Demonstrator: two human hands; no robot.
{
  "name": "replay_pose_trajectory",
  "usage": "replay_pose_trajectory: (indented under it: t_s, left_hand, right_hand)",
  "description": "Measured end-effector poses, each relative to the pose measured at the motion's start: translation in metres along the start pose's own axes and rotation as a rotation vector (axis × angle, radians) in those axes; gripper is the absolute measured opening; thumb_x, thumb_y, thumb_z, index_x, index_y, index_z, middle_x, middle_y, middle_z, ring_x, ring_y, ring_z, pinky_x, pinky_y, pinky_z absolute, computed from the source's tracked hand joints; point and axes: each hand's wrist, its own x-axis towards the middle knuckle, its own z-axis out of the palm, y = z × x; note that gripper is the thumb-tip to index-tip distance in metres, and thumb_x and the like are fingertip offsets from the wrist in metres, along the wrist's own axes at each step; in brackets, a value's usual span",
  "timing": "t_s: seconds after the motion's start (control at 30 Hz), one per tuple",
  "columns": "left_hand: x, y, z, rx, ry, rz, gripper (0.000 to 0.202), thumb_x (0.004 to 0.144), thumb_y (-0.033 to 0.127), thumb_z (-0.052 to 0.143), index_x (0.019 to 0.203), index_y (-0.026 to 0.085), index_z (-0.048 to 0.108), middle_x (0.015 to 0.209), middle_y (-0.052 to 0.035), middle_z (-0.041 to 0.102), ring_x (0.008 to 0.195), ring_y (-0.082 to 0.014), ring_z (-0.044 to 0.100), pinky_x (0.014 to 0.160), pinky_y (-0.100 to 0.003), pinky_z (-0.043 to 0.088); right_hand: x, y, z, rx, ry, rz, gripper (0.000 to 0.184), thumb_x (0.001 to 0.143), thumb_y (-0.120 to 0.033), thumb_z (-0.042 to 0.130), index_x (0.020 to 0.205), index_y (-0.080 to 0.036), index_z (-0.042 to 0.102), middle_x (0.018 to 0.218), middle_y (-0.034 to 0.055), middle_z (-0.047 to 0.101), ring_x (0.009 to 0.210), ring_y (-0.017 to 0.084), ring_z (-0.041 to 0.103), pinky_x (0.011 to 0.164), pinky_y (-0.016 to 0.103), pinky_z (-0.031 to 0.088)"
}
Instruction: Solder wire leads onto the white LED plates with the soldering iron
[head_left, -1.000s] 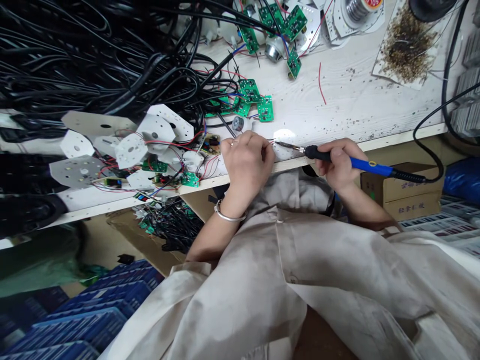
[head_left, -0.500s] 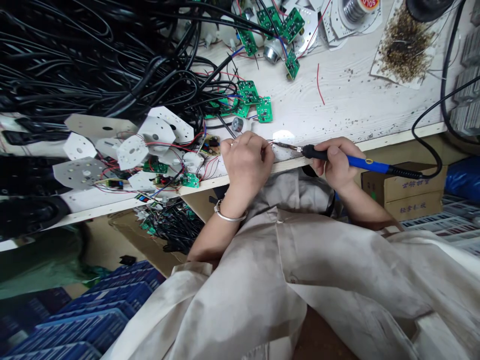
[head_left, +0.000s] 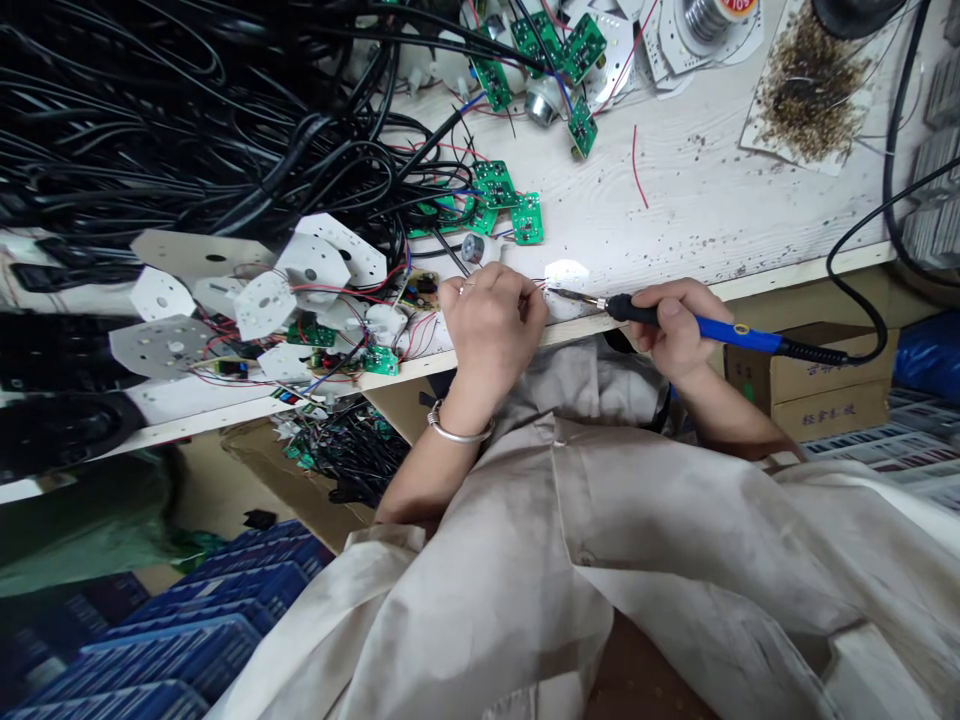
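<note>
My right hand (head_left: 679,325) is closed around the blue and black handle of a soldering iron (head_left: 739,335). The iron's tip points left, over a white plate (head_left: 568,274) at the bench edge. My left hand (head_left: 491,320) is closed beside that plate, with thin red wires (head_left: 538,284) at its fingertips; the rest of what it pinches is hidden under the fingers. Just beyond its knuckles lie a small round sensor-like part (head_left: 474,247) and a green circuit board (head_left: 528,218).
A tangle of black cables (head_left: 225,120) covers the bench's left side, with white LED plates (head_left: 266,305) in front. Further back are a solder spool (head_left: 705,22) and a card with brown residue (head_left: 806,90). The iron's cord (head_left: 851,235) loops at the right. Below stands a cardboard box (head_left: 817,380).
The iron's tip has shifted slightly right and down, away from the wires at my left fingertips. My left hand has barely moved.
</note>
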Motion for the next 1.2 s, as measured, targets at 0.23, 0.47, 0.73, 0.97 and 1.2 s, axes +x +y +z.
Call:
replay_pose_trajectory:
  t_s: [0.23,0.47,0.73,0.97,1.2]
  left_hand:
    - [-0.0011,-0.0034,0.0002,0.012,0.020,0.048,0.015,0.093,0.025,0.056,0.080,0.022,0.063,0.089,-0.0038,0.071,0.083,-0.0225,0.060,0.086,-0.042,0.031]
    - [-0.0018,-0.0018,-0.0041,-0.002,-0.012,0.049,0.018,0.095,0.027,0.054,0.081,0.022,0.063,0.094,-0.0044,0.070,0.089,-0.0239,0.060,0.092,-0.045,0.031]
    - [-0.0019,-0.0009,-0.0018,0.000,0.003,0.021,0.019,0.094,0.027,0.056,0.076,0.022,0.061,0.089,-0.0048,0.067,0.088,-0.0249,0.059,0.094,-0.047,0.034]
    - [-0.0020,-0.0011,-0.0003,0.002,0.001,0.022,0.016,0.093,0.024,0.056,0.078,0.022,0.060,0.089,-0.0043,0.066,0.088,-0.0241,0.059,0.093,-0.045,0.033]
    - [-0.0016,-0.0005,-0.0001,0.049,0.007,0.023,0.016,0.092,0.023,0.056,0.076,0.022,0.060,0.088,-0.0042,0.067,0.086,-0.0237,0.058,0.091,-0.044,0.032]
  right_hand:
    - [-0.0004,-0.0007,0.0015,0.007,-0.015,0.001,0.026,0.094,-0.049,0.062,0.085,-0.028,0.074,0.046,-0.0071,0.057,0.031,0.008,0.044,0.033,0.025,0.036]
    - [-0.0010,0.0002,-0.0010,-0.043,-0.035,0.032,0.031,0.094,-0.053,0.060,0.085,-0.027,0.074,0.047,-0.0071,0.058,0.031,0.008,0.043,0.033,0.025,0.036]
    - [-0.0018,0.0039,-0.0033,0.004,-0.042,0.029,0.028,0.094,-0.051,0.061,0.087,-0.028,0.074,0.050,-0.0069,0.060,0.032,0.007,0.045,0.034,0.024,0.035]
    - [-0.0008,0.0017,-0.0023,-0.005,-0.043,0.017,0.025,0.095,-0.049,0.061,0.086,-0.028,0.074,0.048,-0.0074,0.059,0.032,0.007,0.044,0.034,0.024,0.036]
    - [0.0006,-0.0002,-0.0019,-0.042,-0.048,0.041,0.033,0.093,-0.056,0.061,0.084,-0.027,0.073,0.047,-0.0073,0.059,0.031,0.007,0.044,0.033,0.023,0.036]
